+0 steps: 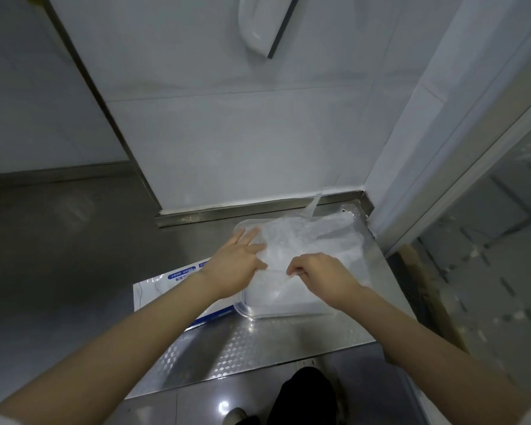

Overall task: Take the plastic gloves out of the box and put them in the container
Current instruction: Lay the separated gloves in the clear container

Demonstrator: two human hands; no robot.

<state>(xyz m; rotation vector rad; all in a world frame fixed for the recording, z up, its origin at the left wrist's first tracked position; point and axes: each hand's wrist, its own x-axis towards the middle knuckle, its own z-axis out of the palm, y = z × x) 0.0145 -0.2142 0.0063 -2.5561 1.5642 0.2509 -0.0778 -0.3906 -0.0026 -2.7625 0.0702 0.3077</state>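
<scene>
A clear plastic container (259,314) sits on the steel counter's right end, against the wall corner. A heap of thin, see-through plastic gloves (316,240) fills it and spills over its far rim. My left hand (236,265) lies flat on the heap's left side, fingers spread. My right hand (322,276) pinches a fold of glove film near the container's front. The white and blue glove box (166,285) lies flat on the counter to the left, partly under my left forearm.
The steel counter (242,342) has a raised back lip (258,208) below a white tiled wall. A glass-fronted frame (488,210) stands close on the right. The front edge of the counter is near my dark trouser legs and shoe (301,400).
</scene>
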